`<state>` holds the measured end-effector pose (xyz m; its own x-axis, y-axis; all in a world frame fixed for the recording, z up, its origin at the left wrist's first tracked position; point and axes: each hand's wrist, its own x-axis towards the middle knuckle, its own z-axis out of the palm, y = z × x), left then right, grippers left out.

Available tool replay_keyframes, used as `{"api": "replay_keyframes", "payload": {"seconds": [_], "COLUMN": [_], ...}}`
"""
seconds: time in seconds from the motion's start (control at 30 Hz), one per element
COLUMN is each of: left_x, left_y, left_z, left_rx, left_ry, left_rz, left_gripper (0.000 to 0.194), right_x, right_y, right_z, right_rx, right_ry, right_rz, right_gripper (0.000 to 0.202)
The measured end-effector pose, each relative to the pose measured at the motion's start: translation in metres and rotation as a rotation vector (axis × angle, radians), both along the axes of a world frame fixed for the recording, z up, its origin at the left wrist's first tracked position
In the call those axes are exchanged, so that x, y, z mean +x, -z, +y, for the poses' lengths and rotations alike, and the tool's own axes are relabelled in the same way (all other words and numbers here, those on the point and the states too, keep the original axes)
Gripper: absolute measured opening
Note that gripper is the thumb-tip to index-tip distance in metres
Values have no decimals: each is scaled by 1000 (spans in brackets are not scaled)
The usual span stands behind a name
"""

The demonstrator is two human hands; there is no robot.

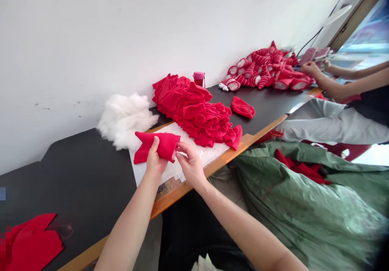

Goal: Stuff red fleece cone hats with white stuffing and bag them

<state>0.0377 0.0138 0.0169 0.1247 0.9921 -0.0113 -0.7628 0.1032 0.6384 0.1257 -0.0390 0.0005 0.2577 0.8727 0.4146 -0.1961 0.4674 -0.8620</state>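
A red cloth pouch (165,143) with a forked left end is held over white paper (209,155) at the table edge. My left hand (156,159) is closed around its middle, thumb on top. At its right-hand opening, the fingers of my right hand (190,159) are pinched together at the rim; a little white shows inside there. Whether those fingertips hold anything besides the rim is hidden. Just behind the pouch lies a fluffy heap of white stuffing (126,119). A pile of flat red cloth pieces (194,110) rises behind my right hand.
A single red piece (243,107) and a pink-lidded jar (199,78) stand farther back. Stuffed red pieces (267,68) are heaped by a co-worker's hands (313,70). A green sack (291,190) with red cloth hangs right of the table. More red cloth (33,242) lies front left.
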Motion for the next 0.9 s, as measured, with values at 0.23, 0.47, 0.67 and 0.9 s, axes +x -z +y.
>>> {"api": "replay_keyframes", "payload": {"seconds": [0.23, 0.47, 0.67, 0.9], "left_x": [-4, -4, -4, -8], "left_y": [-1, -2, -9, -21], "left_z": [2, 2, 0, -1], "left_rx": [-84, -153, -243, -212], "left_ry": [81, 106, 29, -15], "left_rz": [-15, -56, -111, -143], "left_gripper": [30, 33, 35, 51], "right_x": [-5, 0, 0, 5], "right_y": [2, 5, 4, -2], "right_z": [1, -1, -1, 4], "right_rx": [74, 231, 232, 269], "right_ry": [147, 189, 237, 300], "right_rz": [-203, -526, -508, -478], "right_gripper": [28, 34, 27, 24]}}
